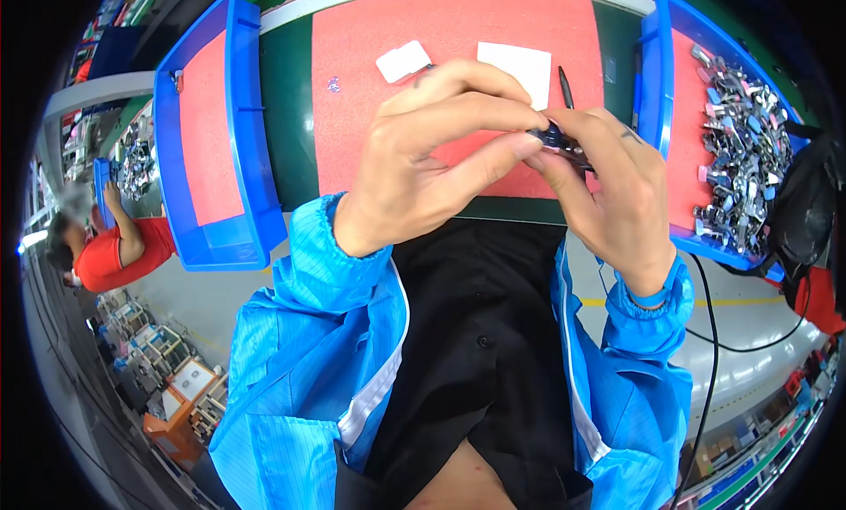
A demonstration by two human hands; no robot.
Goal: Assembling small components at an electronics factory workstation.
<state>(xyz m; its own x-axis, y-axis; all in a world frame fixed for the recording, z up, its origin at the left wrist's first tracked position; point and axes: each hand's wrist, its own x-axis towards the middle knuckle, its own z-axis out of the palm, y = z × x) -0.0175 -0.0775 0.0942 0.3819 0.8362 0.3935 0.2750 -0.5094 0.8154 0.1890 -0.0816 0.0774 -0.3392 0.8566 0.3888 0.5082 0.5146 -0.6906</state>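
Note:
Both my hands meet over the pink mat (379,171), pinching a small dark, shiny piece (555,138) between thumbs and fingertips. My left hand (441,144) is closed on the piece's left end. From the other side my right hand (617,171) grips it, its fingers hiding much of it, so I cannot tell its exact kind. Just beyond the hands lie a white sheet (520,65) and a small folded white cloth or paper (403,62). A slim black pen-like tool (566,87) rests right of the sheet.
A blue bin (247,131) lined with pink stands left, one small piece (178,80) inside. The right blue bin (656,78) holds a heap of small metal pieces (745,153) with coloured tabs. A black cable (710,369) hangs at right. A person in red (123,259) sits far left.

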